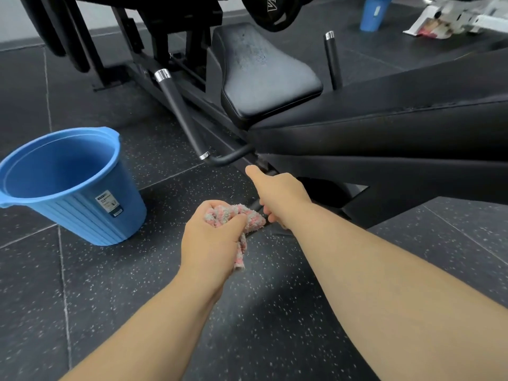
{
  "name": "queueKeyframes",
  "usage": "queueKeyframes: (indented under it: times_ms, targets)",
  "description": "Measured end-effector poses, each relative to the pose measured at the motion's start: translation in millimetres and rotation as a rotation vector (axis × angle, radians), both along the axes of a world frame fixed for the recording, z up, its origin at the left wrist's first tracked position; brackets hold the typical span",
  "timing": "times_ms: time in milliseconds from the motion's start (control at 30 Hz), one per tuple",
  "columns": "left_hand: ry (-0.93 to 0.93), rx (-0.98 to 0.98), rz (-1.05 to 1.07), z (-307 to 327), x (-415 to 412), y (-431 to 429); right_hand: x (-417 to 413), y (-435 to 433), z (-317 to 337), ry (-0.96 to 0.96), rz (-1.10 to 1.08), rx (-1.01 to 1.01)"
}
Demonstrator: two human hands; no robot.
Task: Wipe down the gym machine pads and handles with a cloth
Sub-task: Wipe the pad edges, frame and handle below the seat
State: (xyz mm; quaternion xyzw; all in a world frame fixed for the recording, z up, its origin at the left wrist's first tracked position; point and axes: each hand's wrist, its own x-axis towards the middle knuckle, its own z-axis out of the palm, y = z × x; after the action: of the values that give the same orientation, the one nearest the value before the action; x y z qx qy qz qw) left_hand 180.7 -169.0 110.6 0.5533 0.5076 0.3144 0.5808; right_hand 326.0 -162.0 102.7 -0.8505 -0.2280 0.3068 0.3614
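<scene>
My left hand grips a bunched pink-and-white cloth low over the floor, with a strip of it hanging below my palm. The cloth touches a short black bar under the machine's frame. My right hand curls its fingers round that same bar, thumb stretched forward. Beyond my hands lies the long left handle with chrome collars. The black seat pad and the big back pad are farther back and to the right. An upright right handle stands behind the seat.
A blue plastic bucket stands on the speckled rubber floor to my left. A weight plate hangs on the machine at the top. A second blue bucket and a white machine are at the far right.
</scene>
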Motion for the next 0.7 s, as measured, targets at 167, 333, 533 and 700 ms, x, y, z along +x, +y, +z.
queueKeyframes:
  times_ms: [167,333,533,700]
  targets:
    - [-0.01,-0.025,-0.021,-2,-2,-1,2,-8,-7,0.031,-0.04,0.028]
    - [-0.01,-0.059,-0.053,-8,-4,-7,-3,-30,-24,0.105,0.019,0.025]
    - [0.067,-0.199,-0.185,-46,-14,-22,-21,-88,-84,0.194,0.157,0.006]
    - [0.193,-0.226,-0.131,-86,-25,-48,-34,-138,-125,0.127,0.308,-0.157]
